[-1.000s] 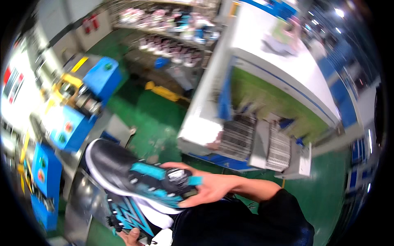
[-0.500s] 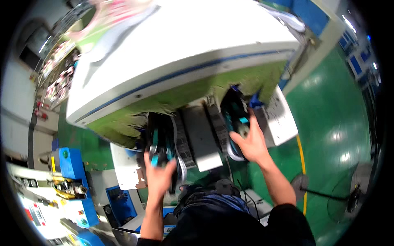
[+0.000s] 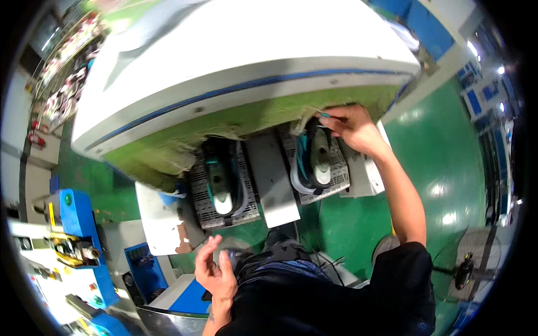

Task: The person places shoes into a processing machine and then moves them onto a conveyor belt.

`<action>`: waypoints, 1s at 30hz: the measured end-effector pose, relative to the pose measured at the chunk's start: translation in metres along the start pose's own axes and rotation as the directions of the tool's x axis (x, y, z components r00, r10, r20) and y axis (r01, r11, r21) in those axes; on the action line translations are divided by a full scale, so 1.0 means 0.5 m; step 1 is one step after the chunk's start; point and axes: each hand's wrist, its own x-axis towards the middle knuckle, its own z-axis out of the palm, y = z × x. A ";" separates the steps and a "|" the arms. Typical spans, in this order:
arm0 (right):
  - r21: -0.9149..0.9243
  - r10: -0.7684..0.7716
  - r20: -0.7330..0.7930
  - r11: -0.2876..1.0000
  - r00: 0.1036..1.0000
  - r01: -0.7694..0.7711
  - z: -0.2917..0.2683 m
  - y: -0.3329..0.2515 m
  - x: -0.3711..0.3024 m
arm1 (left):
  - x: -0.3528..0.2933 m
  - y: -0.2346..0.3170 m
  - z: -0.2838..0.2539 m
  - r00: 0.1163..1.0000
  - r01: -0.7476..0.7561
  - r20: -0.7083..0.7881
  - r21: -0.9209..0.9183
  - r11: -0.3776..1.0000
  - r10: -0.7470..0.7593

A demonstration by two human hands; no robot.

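Note:
Two dark shoes with teal trim and pale soles, the left shoe [image 3: 228,182] and the right shoe [image 3: 311,159], rest side by side on slatted metal racks, heels toward me. A grey-green last shows inside each opening. Their front ends reach under the frayed green curtain [image 3: 246,120] of a white machine. My right hand [image 3: 353,129] is closed in a pinch at the far end of the right shoe, with a small teal piece [image 3: 324,115] at the fingertips. Held away from the shoes, nearer my body, my left hand [image 3: 216,274] is open with nothing in it.
The machine's white top [image 3: 252,33] overhangs the racks. A grey plate [image 3: 273,185] divides the left rack [image 3: 204,215] from the right rack [image 3: 339,173]. Blue equipment [image 3: 78,213] stands at the left, a fan [image 3: 468,269] at the lower right on the green floor.
Both hands have let go of the shoe bodies, which now sit on the racks. My left hand has drawn back toward me; my right hand has moved up to the right shoe's far end.

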 end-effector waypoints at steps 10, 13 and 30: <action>0.094 -0.557 -0.141 0.816 0.819 0.571 0.554 -0.260 -0.322 | -0.148 -0.025 -0.277 0.903 0.166 -0.316 -0.370 0.914 -0.292; 0.573 -0.963 0.097 0.262 0.253 0.777 0.778 -0.423 -0.430 | -0.206 -0.039 -0.400 0.876 0.113 -0.471 -0.014 0.993 -0.107; 0.280 -0.738 0.632 0.500 0.235 0.820 1.678 -1.140 -0.073 | -0.290 -0.170 -0.585 0.142 0.188 -0.817 -0.531 0.826 -0.558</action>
